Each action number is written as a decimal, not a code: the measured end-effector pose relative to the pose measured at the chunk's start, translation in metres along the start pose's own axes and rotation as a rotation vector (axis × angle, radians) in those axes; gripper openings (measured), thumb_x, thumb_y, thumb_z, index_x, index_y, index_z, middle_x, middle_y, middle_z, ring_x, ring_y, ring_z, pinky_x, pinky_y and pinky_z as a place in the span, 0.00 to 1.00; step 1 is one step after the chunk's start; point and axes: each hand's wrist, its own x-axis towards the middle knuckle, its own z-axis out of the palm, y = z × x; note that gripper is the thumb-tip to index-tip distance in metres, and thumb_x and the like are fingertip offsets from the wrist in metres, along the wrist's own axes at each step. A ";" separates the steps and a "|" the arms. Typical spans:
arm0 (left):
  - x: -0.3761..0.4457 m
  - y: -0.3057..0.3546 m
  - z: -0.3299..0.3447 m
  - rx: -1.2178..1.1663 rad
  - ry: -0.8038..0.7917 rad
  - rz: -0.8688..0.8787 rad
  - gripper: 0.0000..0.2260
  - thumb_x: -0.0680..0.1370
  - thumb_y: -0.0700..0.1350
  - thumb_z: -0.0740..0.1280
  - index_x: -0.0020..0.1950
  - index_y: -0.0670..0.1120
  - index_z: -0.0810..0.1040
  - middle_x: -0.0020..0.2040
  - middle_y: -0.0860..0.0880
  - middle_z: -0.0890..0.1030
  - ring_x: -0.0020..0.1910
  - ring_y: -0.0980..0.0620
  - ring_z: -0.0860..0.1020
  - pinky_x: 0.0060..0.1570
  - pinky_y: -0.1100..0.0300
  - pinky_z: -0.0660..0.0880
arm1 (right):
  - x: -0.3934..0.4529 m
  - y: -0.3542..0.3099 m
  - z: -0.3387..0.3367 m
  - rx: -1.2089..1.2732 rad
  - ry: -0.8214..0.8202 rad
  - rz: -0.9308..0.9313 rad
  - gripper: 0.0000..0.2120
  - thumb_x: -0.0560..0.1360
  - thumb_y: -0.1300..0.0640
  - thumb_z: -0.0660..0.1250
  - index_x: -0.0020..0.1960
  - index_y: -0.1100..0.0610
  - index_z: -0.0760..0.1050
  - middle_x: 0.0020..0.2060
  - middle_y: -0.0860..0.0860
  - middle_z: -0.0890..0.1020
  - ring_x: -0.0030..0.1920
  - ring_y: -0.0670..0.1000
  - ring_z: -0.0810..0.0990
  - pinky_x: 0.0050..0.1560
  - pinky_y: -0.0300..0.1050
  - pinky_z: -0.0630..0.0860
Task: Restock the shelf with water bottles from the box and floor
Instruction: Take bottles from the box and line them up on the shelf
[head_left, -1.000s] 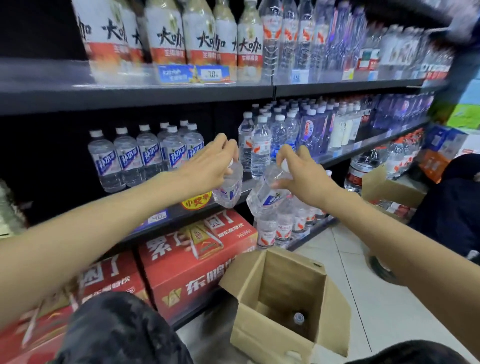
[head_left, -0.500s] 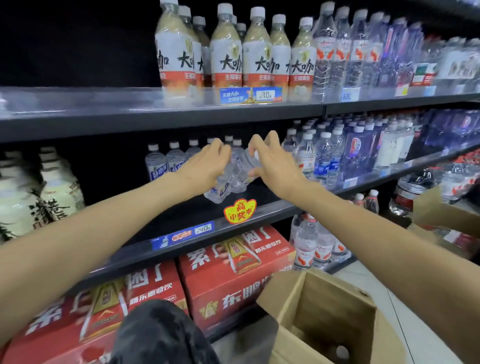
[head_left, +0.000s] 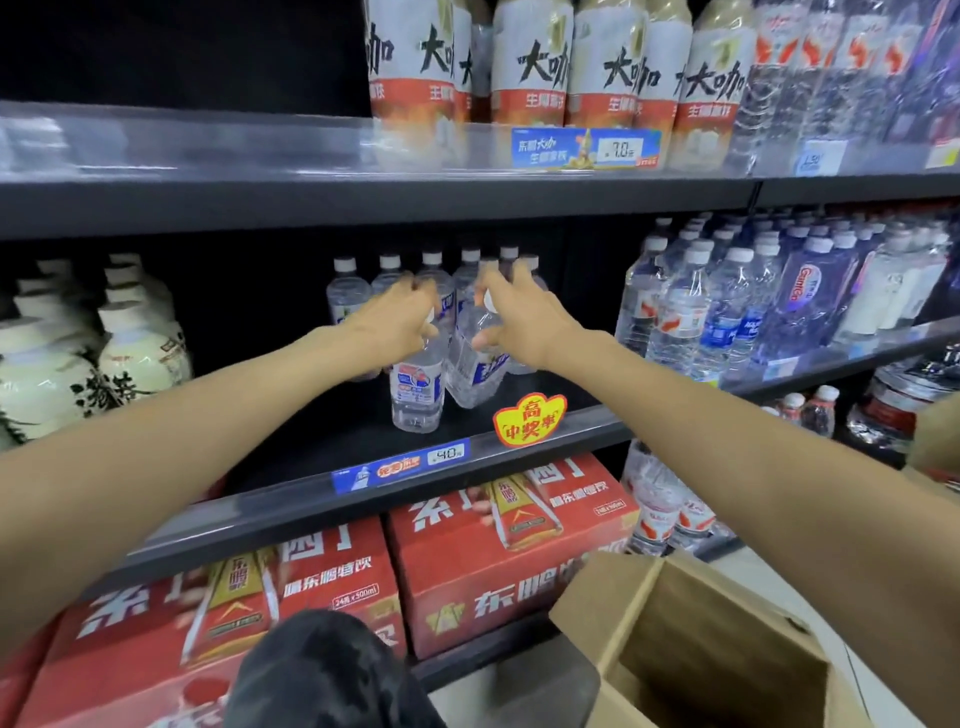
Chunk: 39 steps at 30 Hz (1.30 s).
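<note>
Two clear water bottles with blue labels stand side by side on the middle shelf (head_left: 311, 457), in front of a row of the same bottles (head_left: 347, 288). My left hand (head_left: 400, 322) grips the top of the left bottle (head_left: 417, 395), which is upright. My right hand (head_left: 519, 322) holds the top of the right bottle (head_left: 475, 371), which leans slightly. The open cardboard box (head_left: 691, 639) sits at the lower right on the floor; its inside is mostly out of sight.
Red drink cartons (head_left: 493, 566) fill the bottom shelf. Cream-coloured tea bottles (head_left: 124, 353) stand to the left, other water bottles (head_left: 727, 312) to the right, tall drinks (head_left: 524, 73) on the shelf above. A yellow-red tag (head_left: 529, 420) hangs on the shelf edge.
Both hands have carried their bottles from above the box into the middle shelf and set them down upright in front of the row. The camera has moved closer to the shelf.
</note>
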 end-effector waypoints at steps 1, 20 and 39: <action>0.003 -0.003 0.001 -0.008 0.003 -0.003 0.14 0.77 0.39 0.67 0.60 0.40 0.69 0.60 0.38 0.70 0.57 0.38 0.74 0.57 0.44 0.73 | 0.005 0.001 0.002 -0.006 -0.047 -0.004 0.23 0.72 0.53 0.73 0.60 0.56 0.65 0.58 0.58 0.65 0.49 0.64 0.76 0.50 0.54 0.75; 0.030 -0.042 0.004 -0.030 -0.021 -0.065 0.24 0.74 0.55 0.69 0.66 0.45 0.71 0.62 0.43 0.75 0.60 0.43 0.73 0.58 0.51 0.72 | 0.069 0.019 0.044 -0.086 -0.091 -0.086 0.28 0.73 0.51 0.71 0.69 0.53 0.65 0.65 0.58 0.67 0.64 0.63 0.70 0.60 0.52 0.69; 0.074 -0.075 0.015 -0.008 -0.056 -0.085 0.26 0.72 0.52 0.73 0.65 0.46 0.70 0.62 0.45 0.76 0.59 0.45 0.75 0.55 0.50 0.74 | 0.130 0.016 0.058 -0.153 -0.093 -0.112 0.28 0.71 0.42 0.72 0.66 0.52 0.69 0.59 0.58 0.76 0.59 0.59 0.75 0.52 0.47 0.69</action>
